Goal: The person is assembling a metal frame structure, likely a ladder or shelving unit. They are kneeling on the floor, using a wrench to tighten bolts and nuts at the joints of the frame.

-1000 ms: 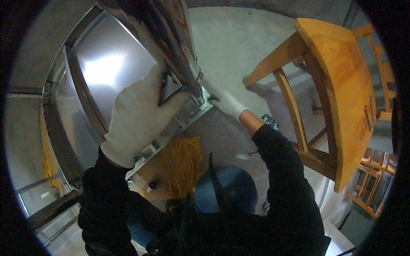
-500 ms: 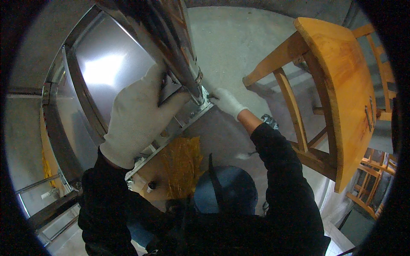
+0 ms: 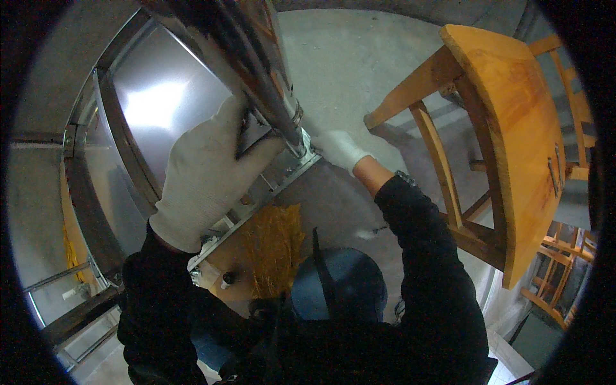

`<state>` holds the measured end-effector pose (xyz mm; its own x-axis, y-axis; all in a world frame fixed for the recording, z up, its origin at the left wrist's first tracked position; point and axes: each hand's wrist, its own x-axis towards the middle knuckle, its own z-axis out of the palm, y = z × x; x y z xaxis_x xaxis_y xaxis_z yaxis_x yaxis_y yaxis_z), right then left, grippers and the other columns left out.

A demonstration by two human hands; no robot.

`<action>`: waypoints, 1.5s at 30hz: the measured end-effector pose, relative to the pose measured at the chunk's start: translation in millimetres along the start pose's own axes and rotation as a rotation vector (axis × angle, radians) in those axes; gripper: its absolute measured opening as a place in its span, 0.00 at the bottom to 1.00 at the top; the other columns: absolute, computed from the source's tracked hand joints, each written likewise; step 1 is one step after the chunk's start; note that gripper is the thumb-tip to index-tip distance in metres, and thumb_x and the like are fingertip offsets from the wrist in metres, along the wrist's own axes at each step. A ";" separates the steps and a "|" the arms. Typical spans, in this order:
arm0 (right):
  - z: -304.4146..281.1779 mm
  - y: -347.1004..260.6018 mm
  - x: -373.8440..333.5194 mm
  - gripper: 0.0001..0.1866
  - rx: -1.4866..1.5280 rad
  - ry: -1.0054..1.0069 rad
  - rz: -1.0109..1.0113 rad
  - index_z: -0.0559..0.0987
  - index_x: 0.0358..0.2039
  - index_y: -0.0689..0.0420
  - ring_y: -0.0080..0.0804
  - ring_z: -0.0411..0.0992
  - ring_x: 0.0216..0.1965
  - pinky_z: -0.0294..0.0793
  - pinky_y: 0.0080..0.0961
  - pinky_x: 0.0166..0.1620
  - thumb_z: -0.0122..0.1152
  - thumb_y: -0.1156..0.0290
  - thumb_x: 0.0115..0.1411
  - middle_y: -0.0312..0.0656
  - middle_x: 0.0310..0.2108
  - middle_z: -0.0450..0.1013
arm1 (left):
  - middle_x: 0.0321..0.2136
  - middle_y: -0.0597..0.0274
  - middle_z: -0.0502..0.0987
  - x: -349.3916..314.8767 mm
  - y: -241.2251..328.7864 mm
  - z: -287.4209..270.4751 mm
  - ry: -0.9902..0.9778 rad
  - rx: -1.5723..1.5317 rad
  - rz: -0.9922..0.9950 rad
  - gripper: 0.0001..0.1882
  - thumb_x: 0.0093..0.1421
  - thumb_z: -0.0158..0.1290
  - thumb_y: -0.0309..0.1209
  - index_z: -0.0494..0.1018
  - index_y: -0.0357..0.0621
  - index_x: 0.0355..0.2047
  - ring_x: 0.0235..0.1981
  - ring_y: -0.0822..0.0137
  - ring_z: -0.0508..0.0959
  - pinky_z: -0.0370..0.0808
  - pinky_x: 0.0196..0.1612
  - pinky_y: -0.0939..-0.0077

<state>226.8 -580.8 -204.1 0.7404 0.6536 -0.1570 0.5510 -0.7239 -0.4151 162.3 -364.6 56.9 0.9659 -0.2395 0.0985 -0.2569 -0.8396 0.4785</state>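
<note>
A dark metal post (image 3: 273, 96) slants down from the top of the view to a pale metal bracket (image 3: 310, 153) on the corner of a metal frame. My left hand (image 3: 208, 170), in a light knitted glove, grips the post from the left; its thumb reaches along the post's lower end and the other fingertips are hidden behind the metal. My right hand (image 3: 340, 151), gloved too, is at the right side of the bracket with its fingers drawn together. Whatever small part those fingers pinch is too hidden to name.
A shiny sheet-metal panel (image 3: 170, 83) fills the frame on the left. Crumpled yellow-brown sheeting (image 3: 276, 247) lies below the frame's edge, with a small black-ended object (image 3: 228, 278) nearby. To the right, a wooden chair (image 3: 513, 141) stands close to my right arm.
My right hand has turned slightly at the bracket, its wrist and forearm shifting a little up and left. My left hand keeps the same hold on the post.
</note>
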 end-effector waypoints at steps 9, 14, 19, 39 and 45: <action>-8.4 -3.3 8.3 0.07 -0.310 -0.051 -0.138 0.80 0.32 0.51 0.44 0.78 0.31 0.78 0.39 0.29 0.55 0.71 0.53 0.43 0.27 0.77 | 0.29 0.45 0.77 -0.6 -3.3 2.9 -0.009 -0.036 -0.017 0.26 0.55 0.57 0.45 0.67 0.41 0.47 0.33 0.46 0.79 0.75 0.37 0.56; -7.4 -2.0 8.2 0.07 -0.288 -0.034 -0.160 0.81 0.31 0.51 0.44 0.79 0.31 0.78 0.39 0.29 0.55 0.71 0.53 0.43 0.27 0.77 | 0.28 0.45 0.77 0.5 1.6 -1.4 -0.025 -0.023 -0.021 0.25 0.55 0.57 0.44 0.67 0.40 0.46 0.32 0.46 0.79 0.74 0.36 0.56; -5.1 -9.0 14.5 0.07 -0.292 -0.138 -0.091 0.80 0.30 0.54 0.49 0.77 0.29 0.77 0.41 0.31 0.55 0.73 0.51 0.49 0.25 0.75 | 0.27 0.45 0.77 -0.4 -0.1 -0.7 -0.012 0.022 0.002 0.24 0.56 0.57 0.43 0.66 0.41 0.46 0.32 0.46 0.79 0.74 0.36 0.55; -0.6 -16.2 7.1 0.12 0.060 -0.119 0.219 0.79 0.36 0.56 0.52 0.76 0.39 0.74 0.46 0.41 0.53 0.68 0.53 0.51 0.35 0.77 | 0.27 0.44 0.77 -0.2 4.0 -1.4 -0.016 0.008 -0.018 0.24 0.56 0.56 0.44 0.67 0.41 0.45 0.32 0.45 0.79 0.74 0.35 0.55; 28.5 -35.6 -8.2 0.14 0.551 0.143 0.569 0.79 0.35 0.61 0.56 0.75 0.37 0.72 0.47 0.41 0.52 0.66 0.53 0.59 0.34 0.75 | 0.26 0.45 0.77 -0.2 5.3 -3.3 -0.018 0.040 -0.011 0.24 0.56 0.57 0.43 0.67 0.41 0.46 0.31 0.46 0.79 0.75 0.35 0.56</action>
<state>190.2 -554.1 -213.6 0.9133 0.1558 -0.3763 -0.1667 -0.7001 -0.6943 160.9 -367.3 62.2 0.9681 -0.2384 0.0775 -0.2476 -0.8610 0.4443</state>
